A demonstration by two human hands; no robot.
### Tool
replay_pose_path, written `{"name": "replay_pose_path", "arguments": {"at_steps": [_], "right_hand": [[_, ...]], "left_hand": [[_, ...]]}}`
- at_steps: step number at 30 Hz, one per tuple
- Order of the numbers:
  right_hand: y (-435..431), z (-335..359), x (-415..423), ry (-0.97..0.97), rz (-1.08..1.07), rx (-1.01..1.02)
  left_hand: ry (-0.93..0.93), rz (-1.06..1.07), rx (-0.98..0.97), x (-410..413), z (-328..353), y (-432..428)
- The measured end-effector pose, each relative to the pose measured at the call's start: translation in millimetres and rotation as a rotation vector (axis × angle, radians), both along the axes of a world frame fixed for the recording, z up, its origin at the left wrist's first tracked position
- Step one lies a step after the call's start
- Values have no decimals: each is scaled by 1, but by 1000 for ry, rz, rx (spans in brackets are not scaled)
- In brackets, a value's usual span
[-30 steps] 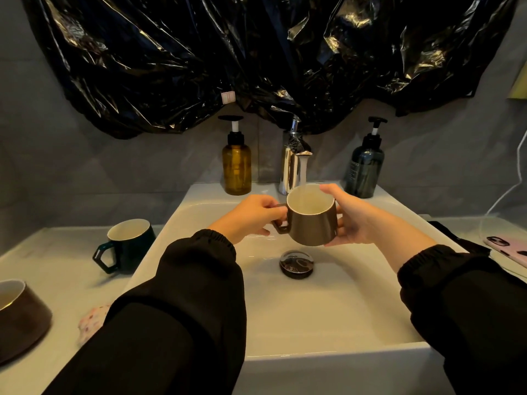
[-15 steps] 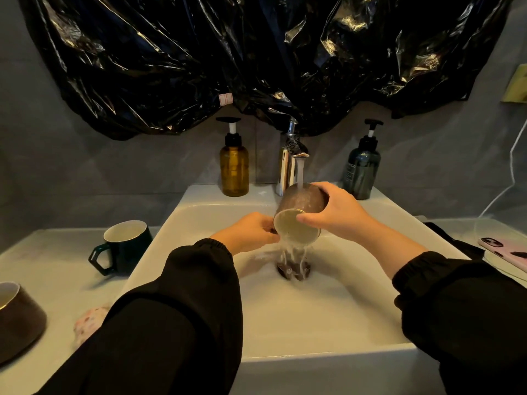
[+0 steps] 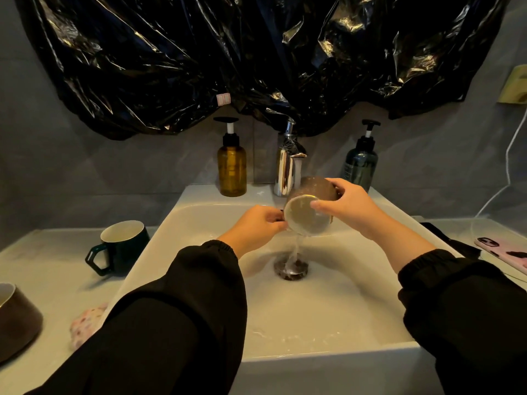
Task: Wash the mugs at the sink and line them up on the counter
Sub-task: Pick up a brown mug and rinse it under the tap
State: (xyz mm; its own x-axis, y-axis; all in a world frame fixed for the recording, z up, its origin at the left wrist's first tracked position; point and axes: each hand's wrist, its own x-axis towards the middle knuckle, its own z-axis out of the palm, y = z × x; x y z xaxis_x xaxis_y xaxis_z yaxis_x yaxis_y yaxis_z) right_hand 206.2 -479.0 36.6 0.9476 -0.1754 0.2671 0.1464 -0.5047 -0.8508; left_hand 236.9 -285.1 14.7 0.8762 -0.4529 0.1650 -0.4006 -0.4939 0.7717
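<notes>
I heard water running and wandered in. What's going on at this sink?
A person is rinsing a brown mug under the running faucet. Their right hand grips its body and their left hand holds it at the handle side, tipping it so water spills into the sink toward the drain. On the counter to the left stand a dark green mug and, at the picture's edge, a second brown mug.

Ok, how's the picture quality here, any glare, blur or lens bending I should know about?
Head view: dim, warm light, with glare streaks on the black plastic sheet and chrome faucet. Head view: the water stream is smeared, the tilted mug fairly sharp. Head view: wide-angle bending bows the sink rim and stretches the brown mug at the left edge.
</notes>
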Motion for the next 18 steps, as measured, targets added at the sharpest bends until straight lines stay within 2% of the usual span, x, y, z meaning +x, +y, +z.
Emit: {"name": "replay_pose_path", "arguments": {"at_steps": [5, 12, 18], "right_hand": [[-17, 1, -1, 99, 30, 279], [-24, 0, -4, 305, -32, 513], [-17, 0, -2, 549, -106, 637]], "left_hand": [[-65, 30, -14, -1, 1, -11], [-135, 27, -19, -3, 2, -15], [-56, 61, -31, -2, 4, -18]]}}
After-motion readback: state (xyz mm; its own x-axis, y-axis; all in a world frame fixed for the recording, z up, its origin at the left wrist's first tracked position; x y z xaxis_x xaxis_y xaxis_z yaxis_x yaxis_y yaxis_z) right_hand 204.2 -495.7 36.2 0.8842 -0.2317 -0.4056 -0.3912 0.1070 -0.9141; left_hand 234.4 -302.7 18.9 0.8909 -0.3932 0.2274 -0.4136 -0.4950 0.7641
